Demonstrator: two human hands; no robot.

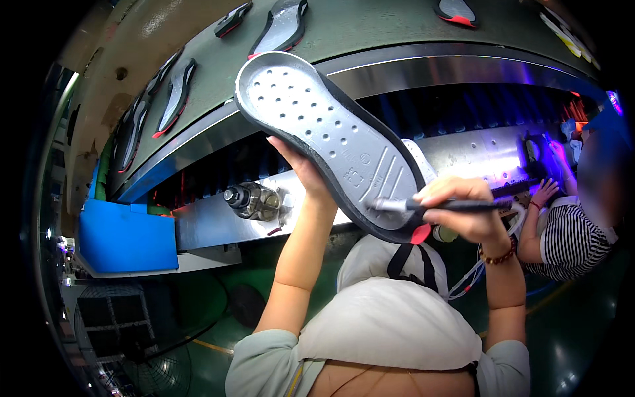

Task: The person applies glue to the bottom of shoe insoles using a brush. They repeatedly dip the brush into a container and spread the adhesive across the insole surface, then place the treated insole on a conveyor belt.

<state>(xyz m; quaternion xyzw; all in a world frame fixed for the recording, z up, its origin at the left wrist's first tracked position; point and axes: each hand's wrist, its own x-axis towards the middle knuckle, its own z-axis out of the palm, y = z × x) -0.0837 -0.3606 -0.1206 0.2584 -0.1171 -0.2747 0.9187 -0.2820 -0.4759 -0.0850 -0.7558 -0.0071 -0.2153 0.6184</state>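
A shoe sole with a grey inner face, a black rim and a red tip is held up in front of me. Its heel end, dotted with small dimples, points up and left. My left hand grips the sole's left edge from below; most of those fingers are hidden behind it. In my right hand is a brush with a dark handle, pinched between thumb and fingers. The brush's pale tip lies at the grey surface near the toe end.
Several more soles, such as one grey sole, lie on the green conveyor belt beyond a metal edge. A glass jar stands on the metal shelf. At the right sits a co-worker in a striped shirt. A fan is lower left.
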